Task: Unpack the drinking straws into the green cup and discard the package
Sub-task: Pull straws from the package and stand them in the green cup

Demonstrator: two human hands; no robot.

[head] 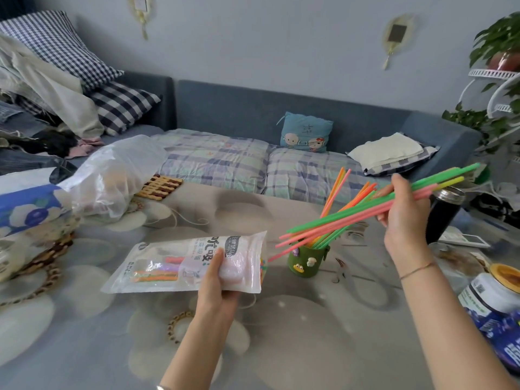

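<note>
Your left hand (218,280) sits in the lower middle of the frame, with the bare forearm rising from the bottom edge. Its thumb lies on top and its fingers curl beneath the package (168,266) it grips. Your right hand (405,209) is raised at the right of the frame, fingers closed round a bundle of straws (351,218). A thin bracelet (416,270) circles that wrist.
</note>
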